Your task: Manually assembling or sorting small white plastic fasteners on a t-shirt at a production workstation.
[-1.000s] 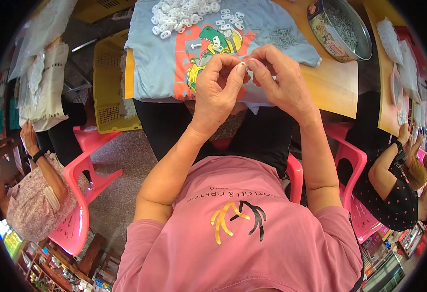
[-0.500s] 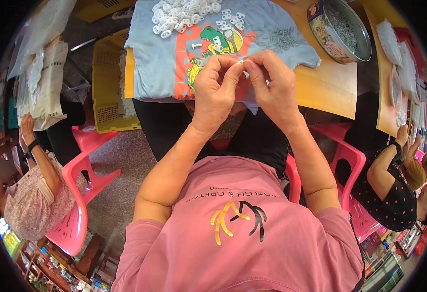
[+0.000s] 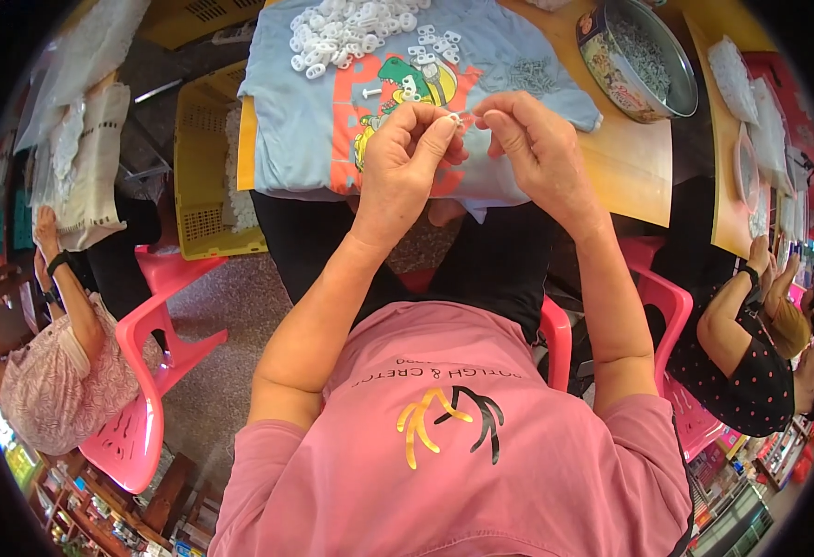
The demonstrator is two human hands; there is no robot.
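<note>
Over the near part of a light-blue printed T-shirt [image 3: 286, 139], my left hand [image 3: 405, 167] pinches a small white plastic piece [image 3: 456, 119] between thumb and index finger. My right hand [image 3: 539, 156] is just to its right, with thumb and index fingertip bent close together. A thin grey sliver shows between the two hands, and whether the right fingers grip it is too small to tell. Beyond the hands lie a heap of white plastic pieces [image 3: 337, 32], a smaller group of white two-holed pieces [image 3: 433, 43] and a loose pile of small grey screws [image 3: 535, 76].
A round tin [image 3: 592, 70] of grey screws stands on the wooden table [image 3: 634, 172] at the right. A yellow crate [image 3: 204, 186] is at the left. Pink chairs [image 3: 151, 362] stand on both sides. One person [image 3: 77, 362] sits at the left; others are at the right.
My hands, together at the fingertips before, are now slightly apart. The right hand has shifted right, and the left still pinches the white piece.
</note>
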